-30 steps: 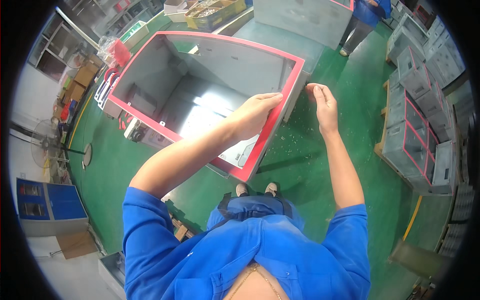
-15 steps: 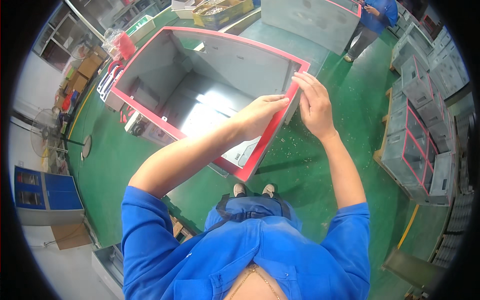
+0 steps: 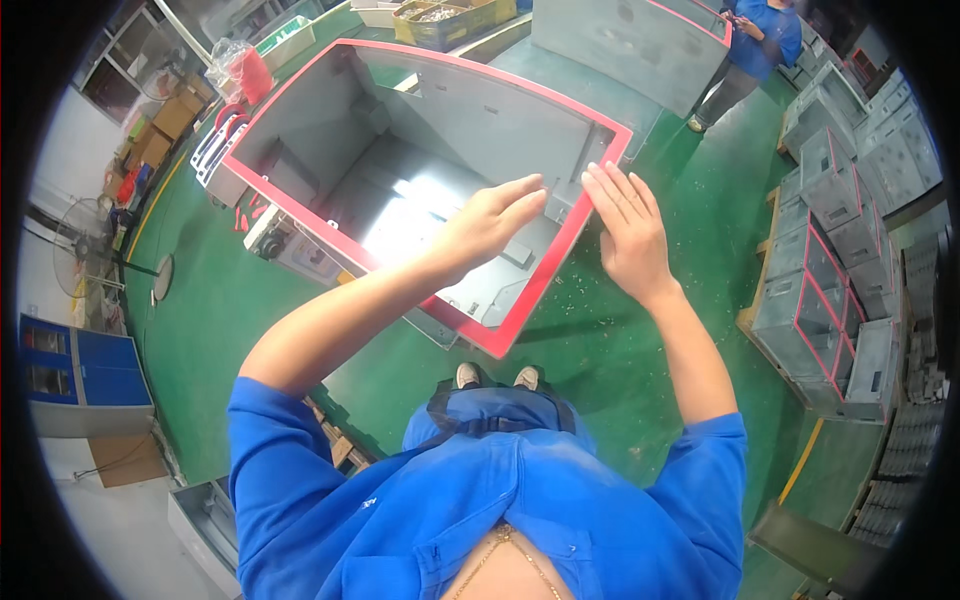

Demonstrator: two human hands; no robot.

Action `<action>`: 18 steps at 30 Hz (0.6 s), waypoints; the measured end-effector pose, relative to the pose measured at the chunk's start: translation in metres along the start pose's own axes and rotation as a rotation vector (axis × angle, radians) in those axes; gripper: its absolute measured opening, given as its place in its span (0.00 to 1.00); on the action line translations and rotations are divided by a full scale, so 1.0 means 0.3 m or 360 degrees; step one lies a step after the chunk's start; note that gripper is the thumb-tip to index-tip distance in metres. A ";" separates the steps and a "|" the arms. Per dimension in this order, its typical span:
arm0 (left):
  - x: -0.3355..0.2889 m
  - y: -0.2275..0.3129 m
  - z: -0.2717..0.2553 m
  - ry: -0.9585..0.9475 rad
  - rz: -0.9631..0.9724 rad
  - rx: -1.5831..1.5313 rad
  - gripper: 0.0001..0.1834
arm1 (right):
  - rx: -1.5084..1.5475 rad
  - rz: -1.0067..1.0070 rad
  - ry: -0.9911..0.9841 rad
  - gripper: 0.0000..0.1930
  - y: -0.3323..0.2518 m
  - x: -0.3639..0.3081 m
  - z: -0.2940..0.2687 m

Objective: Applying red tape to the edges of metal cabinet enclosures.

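Note:
A large grey metal cabinet (image 3: 480, 110) lies with its opening facing up, and a red strip (image 3: 530, 297) runs all round its rim. My right hand (image 3: 632, 235) is at the right side of that rim, its fingers stretched out with the tips on or just over the strip. Over the opening hovers my left hand (image 3: 487, 228), apart from the rim, its fingers extended and nothing visible in them. A bright reflection covers part of the cabinet's inside floor.
Behind stands another grey cabinet (image 3: 625, 50), with a person (image 3: 760, 45) beside it. Grey boxes with red edges (image 3: 815, 310) are stacked on pallets at right. A yellow bin (image 3: 450, 25) of small parts stands at the back. A fan (image 3: 85, 245) is at left.
My left hand has come off the red-edged rim and moved left over the opening. My right hand stays by the right side, its fingertips slightly lower in the picture.

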State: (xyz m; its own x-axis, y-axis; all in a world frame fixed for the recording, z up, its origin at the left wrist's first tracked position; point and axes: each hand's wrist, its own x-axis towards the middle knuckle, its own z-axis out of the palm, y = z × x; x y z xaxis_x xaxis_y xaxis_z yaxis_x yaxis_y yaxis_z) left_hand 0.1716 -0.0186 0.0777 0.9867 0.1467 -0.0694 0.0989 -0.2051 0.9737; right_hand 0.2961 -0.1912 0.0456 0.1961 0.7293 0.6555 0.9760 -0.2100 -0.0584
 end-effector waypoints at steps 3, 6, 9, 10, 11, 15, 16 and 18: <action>-0.122 0.028 -0.027 0.0039 0.0359 0.0555 0.25 | 0.0127 -0.0148 0.0020 0.22 -0.086 -0.016 -0.034; -0.219 0.009 0.004 -0.0004 0.0622 0.0954 0.26 | 0.0175 -0.0262 -0.0080 0.18 -0.162 -0.059 -0.015; -0.261 -0.012 0.034 -0.0042 0.1070 0.1089 0.29 | 0.0279 -0.0308 0.0007 0.17 -0.194 -0.061 -0.037; -0.273 -0.013 0.041 -0.0030 0.1129 0.1165 0.28 | 0.0316 -0.0288 0.0026 0.16 -0.215 -0.066 -0.047; -0.284 -0.014 0.049 -0.0022 0.1191 0.1238 0.27 | 0.0315 -0.0323 -0.0002 0.16 -0.225 -0.079 -0.044; -0.313 -0.053 0.075 -0.0052 0.1297 0.1570 0.23 | 0.0301 -0.0226 -0.0043 0.19 -0.165 -0.070 -0.002; -0.311 -0.066 0.081 -0.0017 0.1333 0.1633 0.23 | 0.0168 -0.0201 -0.0024 0.20 -0.106 -0.052 0.013; -0.309 -0.069 0.087 -0.0014 0.1331 0.1645 0.23 | -0.0045 -0.0127 0.0051 0.22 0.030 -0.014 0.046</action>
State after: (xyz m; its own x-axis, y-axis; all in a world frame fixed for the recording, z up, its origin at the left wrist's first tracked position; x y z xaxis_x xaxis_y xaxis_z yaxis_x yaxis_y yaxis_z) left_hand 0.0814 -0.0534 0.0583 0.7982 -0.3882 0.4606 -0.4862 -0.8666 0.1121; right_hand 0.3054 -0.1873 0.0319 0.1143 0.7234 0.6809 0.9852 -0.1708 0.0161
